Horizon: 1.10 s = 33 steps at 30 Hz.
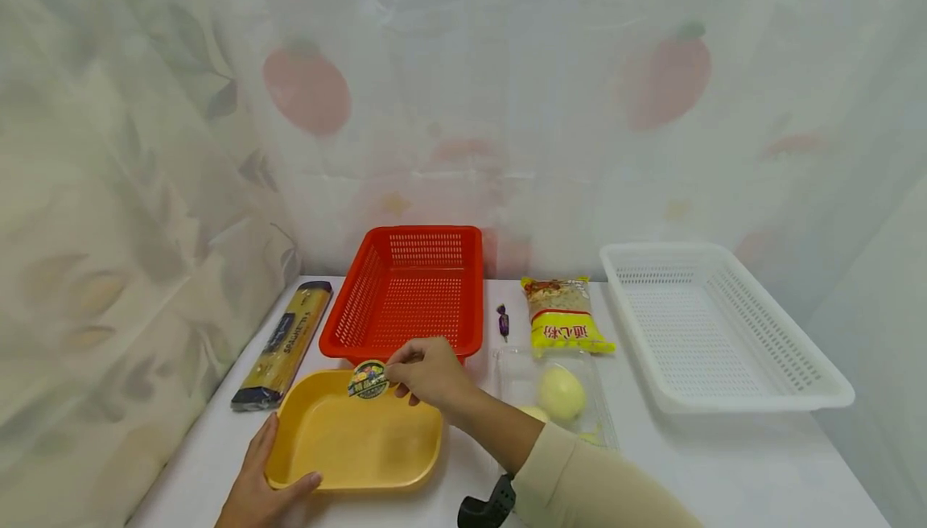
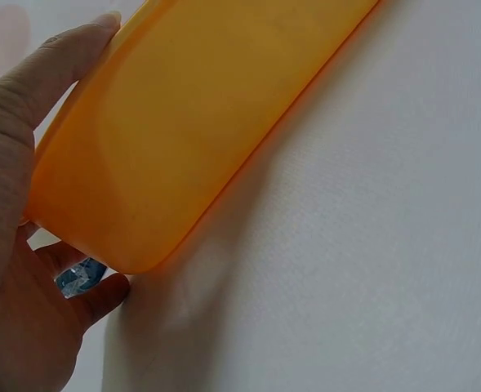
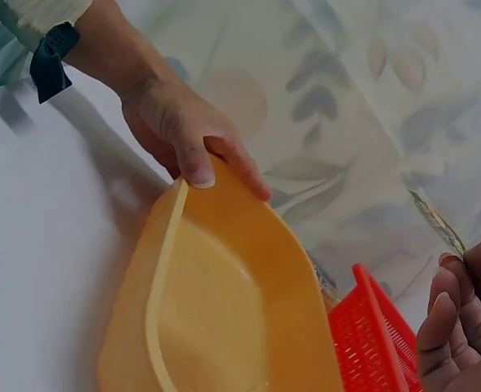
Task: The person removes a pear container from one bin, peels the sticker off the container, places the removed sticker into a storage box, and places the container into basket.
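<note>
Nearest the lens, beige sleeve (image 1: 601, 480) of the right arm, reaching in from the lower right over a white table (image 1: 724, 464).

Far right on that table, wide white basket (image 1: 724, 327). At the back centre, against the curtain, red basket (image 1: 409, 290). Just in front of it, yellow tray (image 1: 355, 439), its far rim just beside the red basket's near wall. Along the left edge, long dark pack of spaghetti (image 1: 284, 344), lying flat and angled towards the curtain. Right of the tray, clear container (image 1: 521, 375) with a round pale-yellow item (image 1: 561, 393) inside. Behind that, yellow-bottomed bag of pasta (image 1: 565, 315), between the two baskets.

Left hand (image 1: 257, 488) at the tray's near left corner, gripping it: thumb hooked over the rim, fingers curled beneath. Right hand (image 1: 427, 371) above the tray's far rim, thumb and fingertips pinching a small round printed packet (image 1: 368, 379), held just over the tray. Cannot tell whether packet and rim touch.

Smallest, a dark purple wrapped sweet (image 1: 503, 320), between red basket and pasta bag, touching neither.
</note>
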{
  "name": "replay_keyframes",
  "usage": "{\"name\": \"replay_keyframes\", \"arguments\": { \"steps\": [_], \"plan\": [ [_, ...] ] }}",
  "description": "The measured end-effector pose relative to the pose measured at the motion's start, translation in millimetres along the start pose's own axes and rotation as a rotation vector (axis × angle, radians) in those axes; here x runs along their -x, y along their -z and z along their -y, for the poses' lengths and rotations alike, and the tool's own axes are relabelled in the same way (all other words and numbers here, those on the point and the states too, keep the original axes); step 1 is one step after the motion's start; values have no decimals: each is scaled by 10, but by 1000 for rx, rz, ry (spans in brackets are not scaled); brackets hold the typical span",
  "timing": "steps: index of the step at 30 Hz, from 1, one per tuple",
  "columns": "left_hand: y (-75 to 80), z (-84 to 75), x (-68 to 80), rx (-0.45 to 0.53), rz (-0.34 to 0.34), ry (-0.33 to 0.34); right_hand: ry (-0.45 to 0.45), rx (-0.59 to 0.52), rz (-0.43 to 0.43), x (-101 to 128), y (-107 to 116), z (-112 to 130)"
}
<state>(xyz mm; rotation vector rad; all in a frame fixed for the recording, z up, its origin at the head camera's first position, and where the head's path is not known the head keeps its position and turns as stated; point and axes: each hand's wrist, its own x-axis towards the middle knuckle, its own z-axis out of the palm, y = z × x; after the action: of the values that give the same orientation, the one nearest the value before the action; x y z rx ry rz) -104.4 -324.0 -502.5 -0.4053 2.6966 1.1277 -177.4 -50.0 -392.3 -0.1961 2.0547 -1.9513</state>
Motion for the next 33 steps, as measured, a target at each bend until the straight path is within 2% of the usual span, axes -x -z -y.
{"name": "replay_keyframes", "arguments": {
  "steps": [11, 18, 22, 29, 33],
  "plan": [
    [10, 79, -2, 5, -6, -45, -73, 45, -87, -131, -365, -142],
    [14, 57, 6, 0, -8, -70, -131, 92, -128, -188, -482, -315],
    [23, 51, 13, -6, -16, -83, -145, 50, -125, -213, -514, -406],
    [7, 17, 7, 8, 4, -36, -204, 3, -163, -286, -571, -585],
    [3, 40, 18, 6, -8, -69, -227, 5, -164, -298, -603, -673]
  ]
}}
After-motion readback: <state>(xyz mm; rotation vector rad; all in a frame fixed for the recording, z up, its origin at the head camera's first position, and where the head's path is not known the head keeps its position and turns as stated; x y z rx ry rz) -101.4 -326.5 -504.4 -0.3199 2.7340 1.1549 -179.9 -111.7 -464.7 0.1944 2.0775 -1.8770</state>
